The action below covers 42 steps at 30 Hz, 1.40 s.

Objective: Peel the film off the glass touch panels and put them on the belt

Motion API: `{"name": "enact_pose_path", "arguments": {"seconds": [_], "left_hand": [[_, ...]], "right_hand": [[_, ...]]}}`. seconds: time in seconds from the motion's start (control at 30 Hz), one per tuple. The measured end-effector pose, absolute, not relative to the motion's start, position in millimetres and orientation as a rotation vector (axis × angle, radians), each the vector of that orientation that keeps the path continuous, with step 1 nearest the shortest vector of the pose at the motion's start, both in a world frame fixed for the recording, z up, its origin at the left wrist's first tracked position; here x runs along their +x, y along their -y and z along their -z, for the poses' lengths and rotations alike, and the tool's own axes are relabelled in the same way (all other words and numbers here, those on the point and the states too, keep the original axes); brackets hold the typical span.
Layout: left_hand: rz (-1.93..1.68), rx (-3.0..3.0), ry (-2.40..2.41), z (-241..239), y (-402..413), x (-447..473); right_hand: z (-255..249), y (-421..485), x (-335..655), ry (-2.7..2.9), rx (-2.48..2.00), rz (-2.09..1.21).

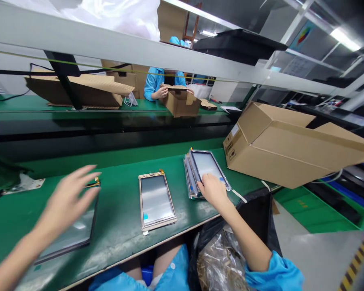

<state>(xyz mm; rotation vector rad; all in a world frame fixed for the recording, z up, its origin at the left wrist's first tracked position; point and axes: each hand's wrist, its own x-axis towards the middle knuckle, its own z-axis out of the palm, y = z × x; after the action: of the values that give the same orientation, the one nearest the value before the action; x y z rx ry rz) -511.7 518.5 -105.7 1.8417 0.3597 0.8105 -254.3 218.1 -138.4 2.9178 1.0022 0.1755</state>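
Observation:
My left hand [71, 198] is raised over a dark-framed screen panel [85, 226] at the left of the bench, fingers spread and nothing in them. Part of that panel is hidden behind my hand and forearm. In the middle lies one touch screen panel [156, 198] with a pale frame, a grey face, a blue tab at its lower left and an orange flex tail on top. To its right is a stack of touch screen panels [208, 161]. My right hand [214, 189] has its fingers curled at the front edge of the top panel.
A large open cardboard box [279, 145] stands right of the stack. Below the bench edge hangs a black bag [255, 214] with clear plastic inside. A green crate [318, 210] sits on the floor. Across the bench, a person in blue handles a small carton [183, 106], beneath a white shelf beam [109, 50].

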Motion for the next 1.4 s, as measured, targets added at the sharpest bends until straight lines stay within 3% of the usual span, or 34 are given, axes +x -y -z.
{"name": "enact_pose_path", "arguments": {"seconds": [0.13, 0.27, 0.67, 0.9, 1.2, 1.4], "left_hand": [[-0.362, 2.311, 0.142, 137.6, -441.1, -414.0], [-0.284, 2.342, 0.164, 165.3, -375.7, -338.2], [-0.199, 2.245, 0.086, 184.9, -347.3, -325.4], [-0.18, 1.738, 0.01, 160.2, -342.3, -321.5], [0.071, 0.86, -0.197, 119.3, -338.3, -365.3], [-0.048, 0.292, -0.417, 110.4, -349.9, -401.3]], "right_hand": [[131.8, -222.8, -255.4, -1.001, 2.886, -0.094], [127.9, -225.6, -256.3, -0.98, 2.862, -0.05], [127.5, -231.4, -243.4, -1.078, 2.883, 0.099], [92.0, -211.5, -227.7, -1.296, 3.098, 0.067], [73.4, -221.9, -322.7, -2.049, 2.897, 0.424], [79.9, -217.3, -343.9, -2.293, 2.581, 0.005]]}}
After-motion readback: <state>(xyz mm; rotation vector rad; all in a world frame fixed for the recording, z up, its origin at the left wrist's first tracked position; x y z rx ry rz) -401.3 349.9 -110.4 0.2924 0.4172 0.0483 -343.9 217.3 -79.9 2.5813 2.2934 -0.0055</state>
